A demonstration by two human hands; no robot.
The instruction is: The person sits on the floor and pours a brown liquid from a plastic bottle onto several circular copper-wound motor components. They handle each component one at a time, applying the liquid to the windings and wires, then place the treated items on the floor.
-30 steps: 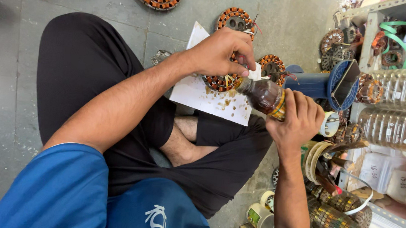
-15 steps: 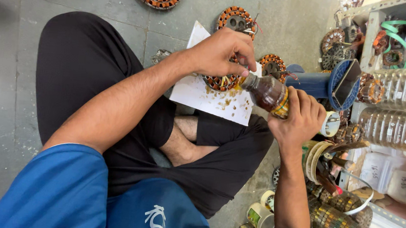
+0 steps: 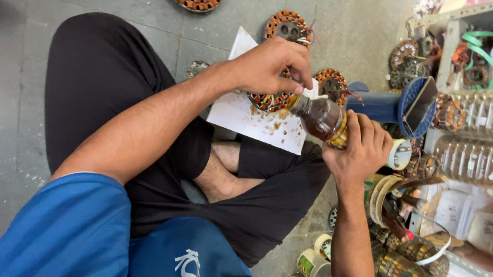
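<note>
Head view: the left hand (image 3: 271,63) covers most of the copper-wound stator (image 3: 271,100) on the stained white paper (image 3: 247,118), so only the stator's lower rim shows. Whether those fingers pinch the bottle's mouth or the stator itself cannot be told; they are curled together at the bottle neck. The right hand (image 3: 360,151) has its grip wrapped around the small brown bottle (image 3: 322,117), tilted neck-down toward the stator, its yellow label band half hidden under the fingers.

Brown drops spot the paper, which lies over the crossed legs in black trousers (image 3: 101,84). More stators (image 3: 290,27) lie on the grey floor (image 3: 21,85) beyond. At right, a blue tool (image 3: 385,104) sits near the bottle; clear plastic bottles (image 3: 482,113) lie on a shelf, with pale labelled packets (image 3: 453,211) below, their print too small to read. Tape rolls (image 3: 316,265) sit by the right forearm.
</note>
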